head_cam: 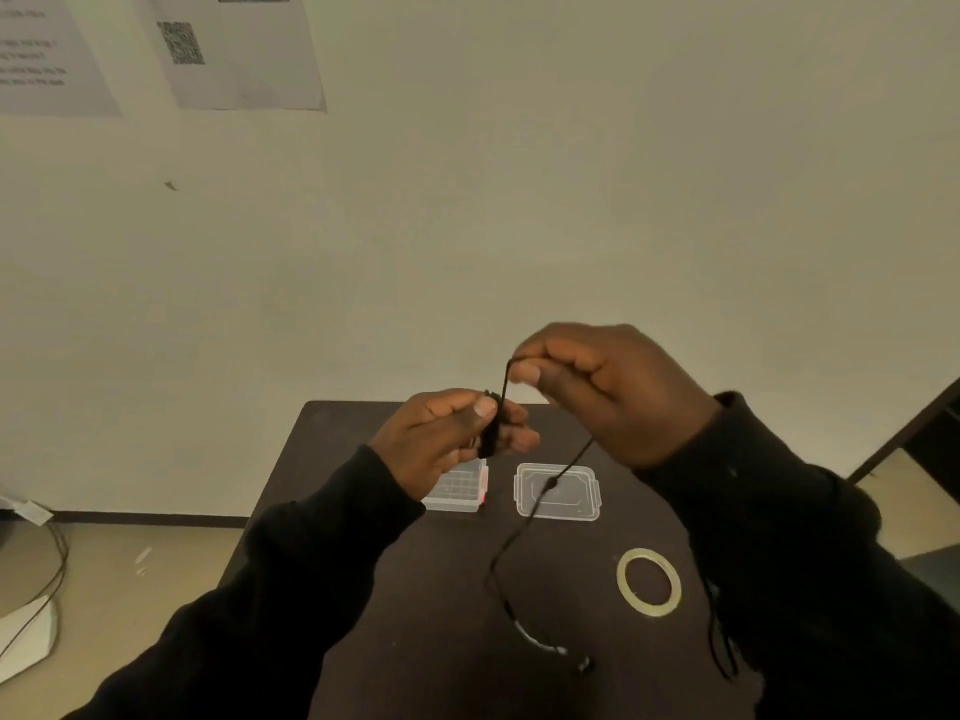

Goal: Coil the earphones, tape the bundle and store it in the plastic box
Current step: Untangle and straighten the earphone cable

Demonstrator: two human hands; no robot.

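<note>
earphone cable partly coiled, held above the table

coiled part of the earphones is pinched between thumb and fingers of the left hand; the cable run is gripped by closed fingertips of the right hand. loose cable is trailed down to the dark table; its tail is blurred, earbuds hard to make out. plastic box is partly hidden by the left wrist; lid beside it, tape roll nearer

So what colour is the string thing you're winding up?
Black: the earphone cable, seen in the head view.
</note>
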